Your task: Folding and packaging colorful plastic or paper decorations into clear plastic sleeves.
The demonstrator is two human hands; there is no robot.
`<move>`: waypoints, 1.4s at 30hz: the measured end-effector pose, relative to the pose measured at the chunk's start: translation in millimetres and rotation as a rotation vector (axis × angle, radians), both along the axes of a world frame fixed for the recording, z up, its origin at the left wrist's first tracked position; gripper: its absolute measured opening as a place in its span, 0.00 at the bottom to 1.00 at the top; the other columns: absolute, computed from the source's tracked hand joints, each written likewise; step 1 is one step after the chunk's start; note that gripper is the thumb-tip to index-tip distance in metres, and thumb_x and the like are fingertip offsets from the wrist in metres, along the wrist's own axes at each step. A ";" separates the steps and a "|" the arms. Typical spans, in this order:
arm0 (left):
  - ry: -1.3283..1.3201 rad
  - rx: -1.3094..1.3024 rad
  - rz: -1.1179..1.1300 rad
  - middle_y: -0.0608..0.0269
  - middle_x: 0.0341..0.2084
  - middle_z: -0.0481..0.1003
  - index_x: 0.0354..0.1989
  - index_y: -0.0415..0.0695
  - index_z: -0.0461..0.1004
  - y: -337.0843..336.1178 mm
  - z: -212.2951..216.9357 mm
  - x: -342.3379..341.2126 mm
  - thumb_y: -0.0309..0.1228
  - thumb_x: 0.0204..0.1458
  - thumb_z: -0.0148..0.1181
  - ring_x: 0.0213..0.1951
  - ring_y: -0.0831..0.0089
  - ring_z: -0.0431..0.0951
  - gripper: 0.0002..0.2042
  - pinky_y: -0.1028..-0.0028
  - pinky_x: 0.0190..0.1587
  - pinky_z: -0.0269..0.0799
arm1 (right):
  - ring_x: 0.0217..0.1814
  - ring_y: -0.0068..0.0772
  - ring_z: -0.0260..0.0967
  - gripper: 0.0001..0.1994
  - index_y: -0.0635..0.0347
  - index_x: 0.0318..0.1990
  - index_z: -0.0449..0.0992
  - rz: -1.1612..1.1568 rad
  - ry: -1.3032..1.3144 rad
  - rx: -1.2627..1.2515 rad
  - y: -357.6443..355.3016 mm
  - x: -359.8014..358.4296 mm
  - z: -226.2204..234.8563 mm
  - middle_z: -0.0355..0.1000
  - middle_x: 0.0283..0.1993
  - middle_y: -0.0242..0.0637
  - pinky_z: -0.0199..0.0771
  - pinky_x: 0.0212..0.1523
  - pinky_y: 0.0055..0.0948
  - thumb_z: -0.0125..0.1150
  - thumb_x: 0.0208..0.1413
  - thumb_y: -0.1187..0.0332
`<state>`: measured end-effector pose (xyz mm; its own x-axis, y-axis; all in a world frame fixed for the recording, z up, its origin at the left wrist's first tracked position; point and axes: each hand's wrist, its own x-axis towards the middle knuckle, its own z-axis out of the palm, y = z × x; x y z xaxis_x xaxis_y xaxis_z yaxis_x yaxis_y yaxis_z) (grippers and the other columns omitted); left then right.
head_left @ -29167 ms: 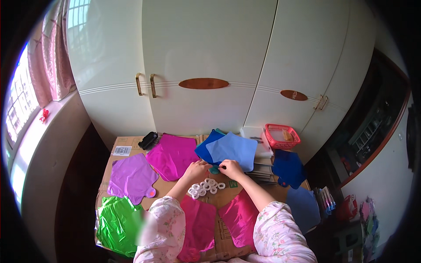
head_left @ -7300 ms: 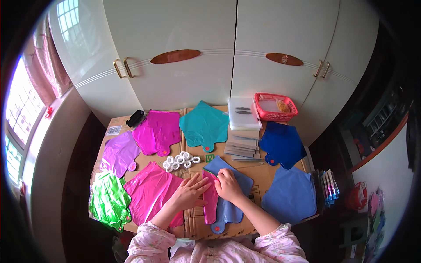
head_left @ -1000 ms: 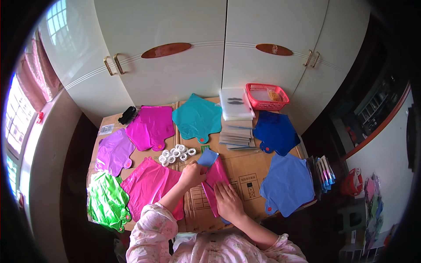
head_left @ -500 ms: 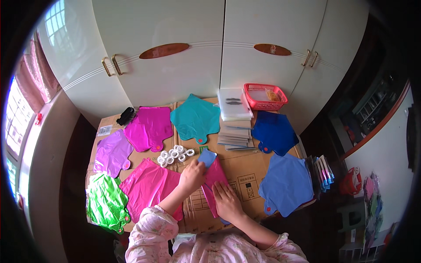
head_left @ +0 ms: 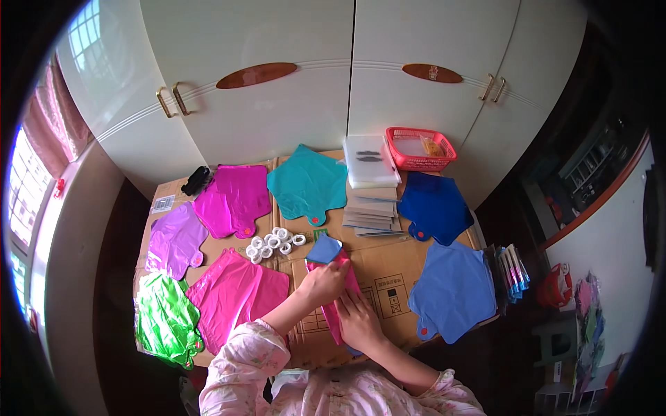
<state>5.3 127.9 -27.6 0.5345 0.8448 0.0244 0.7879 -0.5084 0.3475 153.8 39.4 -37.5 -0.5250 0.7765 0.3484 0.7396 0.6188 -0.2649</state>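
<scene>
On the cardboard-covered tabletop (head_left: 388,267), my hands, left (head_left: 325,281) and right (head_left: 359,320), now press the pink-and-blue foil balloons (head_left: 331,258) into a narrower fold than a second ago.

Rings (head_left: 275,243) sit left of folded balloon (head_left: 334,277), basket (head_left: 420,148) behind paper stack (head_left: 372,208), on table (head_left: 388,267).

A small white rectangular label (head_left: 163,203) lies flat near the cardboard sheet's (head_left: 388,267) far-left corner. Black printed shipping symbols (head_left: 390,299) in a square outline mark the bare brown cardboard near its middle. A stack of flat grey and white packets (head_left: 372,186) sits at the far edge.
</scene>
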 end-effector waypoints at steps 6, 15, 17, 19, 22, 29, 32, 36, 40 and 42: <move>0.044 -0.062 0.078 0.44 0.29 0.76 0.60 0.34 0.59 16.7 18.4 4.0 0.27 0.48 0.48 0.28 0.51 0.79 0.27 0.59 0.30 0.76 | 0.61 0.51 0.60 0.24 0.70 0.56 0.65 -0.007 0.047 -0.023 -0.2 0.7 4.4 0.63 0.59 0.53 0.53 0.66 0.45 0.51 0.49 0.71; 0.058 -0.236 -0.063 0.41 0.31 0.76 0.64 0.31 0.48 39.1 16.0 -7.5 0.43 0.38 0.63 0.35 0.47 0.77 0.46 0.61 0.38 0.74 | 0.64 0.52 0.58 0.22 0.73 0.55 0.65 0.102 0.117 -0.136 7.5 11.4 8.1 0.62 0.60 0.57 0.54 0.65 0.45 0.50 0.54 0.68; 0.079 -0.295 -0.074 0.40 0.32 0.76 0.65 0.30 0.46 40.1 18.1 -10.7 0.45 0.36 0.66 0.37 0.48 0.77 0.50 0.61 0.39 0.73 | 0.56 0.47 0.66 0.14 0.67 0.46 0.73 0.077 0.390 -0.402 25.6 23.6 22.7 0.72 0.48 0.51 0.62 0.59 0.40 0.55 0.53 0.69; 0.078 -0.355 -0.078 0.39 0.33 0.75 0.65 0.30 0.45 40.9 24.1 -10.3 0.45 0.34 0.67 0.38 0.48 0.77 0.51 0.61 0.39 0.73 | 0.48 0.43 0.70 0.08 0.61 0.39 0.78 0.003 0.409 -0.433 53.8 37.0 38.5 0.76 0.40 0.43 0.66 0.54 0.37 0.58 0.51 0.71; 0.071 -0.366 -0.095 0.39 0.34 0.75 0.65 0.31 0.44 42.4 24.8 -10.2 0.44 0.33 0.68 0.38 0.48 0.77 0.53 0.61 0.39 0.73 | 0.38 0.41 0.69 0.05 0.58 0.32 0.79 0.057 0.329 -0.136 100.9 44.7 20.9 0.75 0.34 0.37 0.68 0.44 0.36 0.62 0.46 0.73; 0.045 -0.321 -0.095 0.41 0.34 0.76 0.65 0.32 0.45 43.2 15.0 -10.8 0.44 0.33 0.68 0.38 0.48 0.77 0.53 0.61 0.40 0.73 | 0.50 0.38 0.62 0.17 0.47 0.39 0.77 -0.029 0.136 -0.211 117.0 44.5 9.1 0.67 0.41 0.28 0.61 0.50 0.41 0.71 0.38 0.62; 0.056 -0.342 -0.080 0.41 0.34 0.76 0.66 0.33 0.44 42.3 14.3 -11.8 0.43 0.33 0.69 0.38 0.48 0.77 0.53 0.61 0.40 0.73 | 0.53 0.39 0.60 0.21 0.44 0.42 0.74 -0.060 0.044 -0.296 103.6 47.5 16.0 0.64 0.45 0.28 0.59 0.51 0.44 0.72 0.38 0.57; 0.069 -0.412 -0.071 0.41 0.35 0.76 0.66 0.33 0.42 40.7 25.2 -8.9 0.43 0.34 0.70 0.39 0.49 0.77 0.54 0.61 0.40 0.73 | 0.54 0.40 0.59 0.22 0.43 0.42 0.73 -0.091 -0.011 -0.331 78.7 53.9 22.7 0.63 0.47 0.29 0.57 0.52 0.45 0.72 0.38 0.54; 0.091 -0.452 -0.063 0.40 0.35 0.75 0.66 0.33 0.41 41.1 29.8 -6.1 0.43 0.35 0.71 0.39 0.49 0.77 0.54 0.61 0.41 0.72 | 0.52 0.42 0.59 0.21 0.44 0.41 0.73 -0.107 -0.021 -0.337 52.3 59.7 25.2 0.63 0.46 0.30 0.57 0.51 0.45 0.72 0.38 0.53; 0.096 -0.414 -0.074 0.40 0.35 0.75 0.66 0.33 0.41 41.6 24.9 -7.4 0.43 0.35 0.71 0.39 0.49 0.77 0.54 0.61 0.41 0.72 | 0.51 0.43 0.59 0.21 0.43 0.40 0.72 -0.103 -0.011 -0.298 41.3 61.6 27.1 0.63 0.46 0.30 0.57 0.51 0.46 0.72 0.38 0.53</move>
<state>-2.1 169.5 -2.7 0.5775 0.7321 -0.3613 0.7930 -0.3978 0.4614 215.4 80.7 -10.4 -0.4411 0.8927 0.0918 0.7980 0.4370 -0.4150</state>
